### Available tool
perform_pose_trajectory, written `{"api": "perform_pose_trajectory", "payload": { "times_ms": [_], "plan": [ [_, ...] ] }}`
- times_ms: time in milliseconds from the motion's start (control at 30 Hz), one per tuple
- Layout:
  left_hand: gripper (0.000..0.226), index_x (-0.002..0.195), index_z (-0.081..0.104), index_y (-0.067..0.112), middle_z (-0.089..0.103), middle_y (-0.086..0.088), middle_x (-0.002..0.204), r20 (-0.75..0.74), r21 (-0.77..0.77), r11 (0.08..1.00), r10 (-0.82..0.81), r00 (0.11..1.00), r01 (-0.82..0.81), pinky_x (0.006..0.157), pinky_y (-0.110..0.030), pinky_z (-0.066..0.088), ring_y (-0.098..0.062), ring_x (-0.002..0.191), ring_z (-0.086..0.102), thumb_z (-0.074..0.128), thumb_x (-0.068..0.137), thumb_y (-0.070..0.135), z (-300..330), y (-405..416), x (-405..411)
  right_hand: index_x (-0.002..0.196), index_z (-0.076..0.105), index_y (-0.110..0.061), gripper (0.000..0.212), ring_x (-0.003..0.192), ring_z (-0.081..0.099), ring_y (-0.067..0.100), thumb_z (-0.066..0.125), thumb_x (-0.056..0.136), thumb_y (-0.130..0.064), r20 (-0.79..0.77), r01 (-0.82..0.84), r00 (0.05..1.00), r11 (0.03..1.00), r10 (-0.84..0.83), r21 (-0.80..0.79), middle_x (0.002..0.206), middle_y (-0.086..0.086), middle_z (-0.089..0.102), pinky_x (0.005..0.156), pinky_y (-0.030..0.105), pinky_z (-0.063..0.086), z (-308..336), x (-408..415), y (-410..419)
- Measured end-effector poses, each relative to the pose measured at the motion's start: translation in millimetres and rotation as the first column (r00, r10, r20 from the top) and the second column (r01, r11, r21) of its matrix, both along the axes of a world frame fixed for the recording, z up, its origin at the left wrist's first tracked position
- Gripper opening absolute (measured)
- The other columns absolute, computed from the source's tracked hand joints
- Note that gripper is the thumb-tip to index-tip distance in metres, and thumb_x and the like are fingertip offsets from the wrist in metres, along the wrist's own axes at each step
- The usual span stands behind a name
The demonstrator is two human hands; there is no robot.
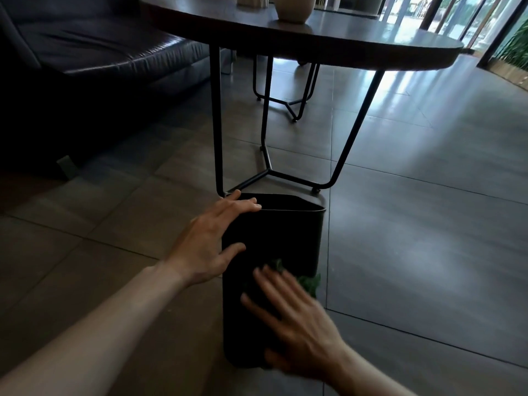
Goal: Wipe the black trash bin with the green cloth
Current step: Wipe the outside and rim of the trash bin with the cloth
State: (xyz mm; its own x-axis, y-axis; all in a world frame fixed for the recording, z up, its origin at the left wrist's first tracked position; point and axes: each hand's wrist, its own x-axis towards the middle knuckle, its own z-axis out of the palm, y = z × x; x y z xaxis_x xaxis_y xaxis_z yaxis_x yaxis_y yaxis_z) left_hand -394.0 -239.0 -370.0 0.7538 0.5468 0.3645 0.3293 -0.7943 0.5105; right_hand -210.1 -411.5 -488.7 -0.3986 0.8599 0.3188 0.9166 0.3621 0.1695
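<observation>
The black trash bin [288,232] lies tipped on the tiled floor, its open mouth toward the table's legs. My left hand [208,247] rests on its upper left side with fingers spread, fingertips at the rim. My right hand [297,324] lies flat and blurred on the near part of the bin, fingers straight, pressing the green cloth [307,281] against it. Only crumpled edges of the cloth show past my fingers at the bin's right side.
A round dark table [357,44] on thin black metal legs [268,167] stands just beyond the bin, with a pale pot [294,8] on top. A dark leather sofa [94,52] fills the left. Glass doors are at the far right.
</observation>
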Motion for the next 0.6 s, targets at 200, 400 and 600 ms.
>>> {"api": "perform_pose_trajectory", "payload": {
  "times_ms": [200, 400, 600],
  "plan": [
    [0.072, 0.145, 0.044, 0.034, 0.043, 0.021, 0.155, 0.000, -0.010, 1.000, -0.011, 1.000, 0.011, 0.123, -0.026, 0.021, -0.003, 0.153, 0.022, 0.077, 0.084, 0.014, 0, -3, -2, 0.162, 0.024, -0.023, 0.058, 0.159, 0.013, 0.032, 0.046, 0.109, -0.027, 0.149, -0.148, 0.978, 0.989, 0.143, 0.024, 0.171, 0.014, 0.016, 0.126, 0.048, 0.027, -2, 11, -8],
    [0.074, 0.143, 0.044, 0.038, 0.043, 0.024, 0.153, 0.013, -0.041, 0.999, 0.008, 1.000, -0.007, 0.122, -0.027, 0.020, -0.001, 0.152, 0.022, 0.078, 0.083, 0.010, 1, -4, 1, 0.159, 0.033, -0.016, 0.055, 0.159, 0.015, 0.033, 0.043, 0.109, -0.037, -0.260, 0.215, 0.953, 0.951, -0.154, 0.224, 0.170, 0.017, 0.021, 0.124, 0.051, 0.032, 77, 42, 44],
    [0.074, 0.143, 0.044, 0.040, 0.043, 0.025, 0.153, 0.011, -0.018, 1.000, 0.011, 1.000, -0.011, 0.123, -0.026, 0.021, 0.001, 0.152, 0.022, 0.078, 0.083, 0.013, -2, -2, -1, 0.156, 0.041, -0.014, 0.052, 0.158, 0.020, 0.034, 0.055, 0.108, -0.026, -0.154, 0.029, 0.988, 0.987, -0.005, 0.156, 0.167, 0.018, 0.027, 0.125, 0.051, 0.029, 39, 16, 20]
  ]
}}
